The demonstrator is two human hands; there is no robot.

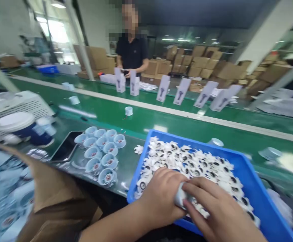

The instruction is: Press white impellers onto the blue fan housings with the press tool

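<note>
Over the near side of a blue tray [252, 168], my left hand [159, 195] is wrapped round a small light-blue plastic cup [179, 196]. The fingers of my right hand [209, 201] press on the cup's other side and end, so its inside is hidden. White finned plastic wheels [199, 164], many with dark round centres, fill the tray beneath both hands. Left of the tray, several similar light-blue cups [110, 159] stand in rows, with small coppery parts inside. One loose white wheel [138, 149] lies between those rows and the tray.
A cardboard box [48, 188] of light-blue cups stands at left, near a phone [69, 146] and a lidded tub [20, 124]. Across the green conveyor belt [103, 111], bearing scattered cups and white printed boxes [163, 89], a person [131, 50] stands handling something.
</note>
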